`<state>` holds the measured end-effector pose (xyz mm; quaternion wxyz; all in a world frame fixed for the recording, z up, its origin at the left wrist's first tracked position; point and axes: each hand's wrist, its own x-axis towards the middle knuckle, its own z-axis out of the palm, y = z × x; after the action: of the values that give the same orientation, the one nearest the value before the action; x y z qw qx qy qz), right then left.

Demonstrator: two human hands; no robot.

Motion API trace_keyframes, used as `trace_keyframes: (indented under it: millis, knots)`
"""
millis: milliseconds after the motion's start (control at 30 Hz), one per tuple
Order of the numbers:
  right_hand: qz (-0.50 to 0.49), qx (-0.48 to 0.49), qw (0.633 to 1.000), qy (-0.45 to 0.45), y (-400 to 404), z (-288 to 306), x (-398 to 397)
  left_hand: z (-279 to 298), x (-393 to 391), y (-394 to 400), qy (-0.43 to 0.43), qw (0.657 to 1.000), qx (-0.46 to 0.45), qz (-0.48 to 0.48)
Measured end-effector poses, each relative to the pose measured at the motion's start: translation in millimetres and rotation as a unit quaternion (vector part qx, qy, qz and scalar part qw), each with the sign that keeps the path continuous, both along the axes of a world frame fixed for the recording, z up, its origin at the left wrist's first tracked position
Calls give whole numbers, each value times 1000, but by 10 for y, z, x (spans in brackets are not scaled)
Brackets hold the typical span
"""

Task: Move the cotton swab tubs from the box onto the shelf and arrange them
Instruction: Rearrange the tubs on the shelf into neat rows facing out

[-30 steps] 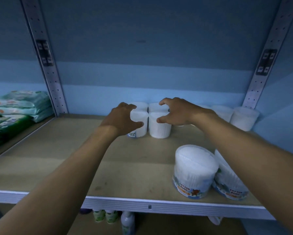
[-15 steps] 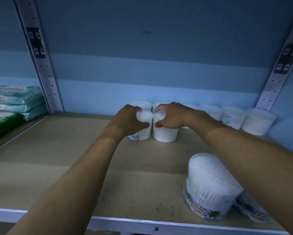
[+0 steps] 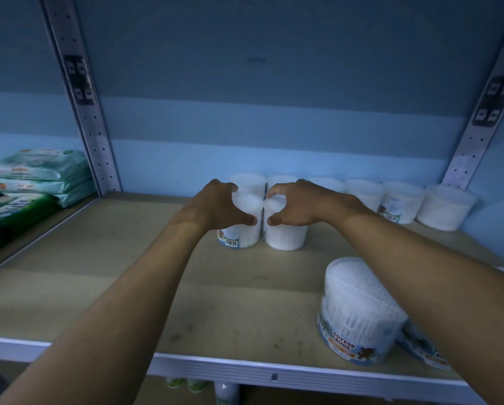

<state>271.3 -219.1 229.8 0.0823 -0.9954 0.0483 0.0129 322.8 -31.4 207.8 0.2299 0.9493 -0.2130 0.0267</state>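
Head view of the shelf (image 3: 104, 287). Your left hand (image 3: 215, 207) grasps the left front tub (image 3: 242, 229) from above, thumb curled round its near side and fingers (image 3: 226, 187) wrapped over its far rim; the tub stands upright on the shelf, barcode label facing you. Your right hand (image 3: 299, 204) grasps the right front tub (image 3: 287, 238) in mirror fashion, thumb at the near side and fingers hooked over the top. The two tubs stand side by side, touching or nearly so, with your thumbs almost meeting between them. Directly behind them, a back row of tubs (image 3: 399, 200) lines the rear wall, running from behind your hands to the right upright post (image 3: 472, 141). Near the front edge at right, a large tub marked COTTON BUDS (image 3: 358, 314) stands beside your right forearm, with another tub (image 3: 426, 352) partly hidden just beyond it. On the neighbouring shelf at left, stacked green wipe packs (image 3: 37, 176) lie well apart from the tubs.
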Motion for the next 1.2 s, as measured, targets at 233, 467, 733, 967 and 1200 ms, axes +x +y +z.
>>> trace_keyframes:
  millis: [233,467,733,967,1200]
  knots:
    - [32,17,999,5,185,53,-255,135,-256,199,38,998,49,5]
    - [34,8,999,24,389,93,-532,202,-599,378,54,996,65,27]
    - [49,-6,998,36,547,157,-819,183,-878,542,43,997,64,28]
    - [78,-17,996,36,637,211,-1021,181,-1054,653,28,996,80,26]
    - [107,0,992,60,643,255,-1175,208,-1207,723,28,993,108,25]
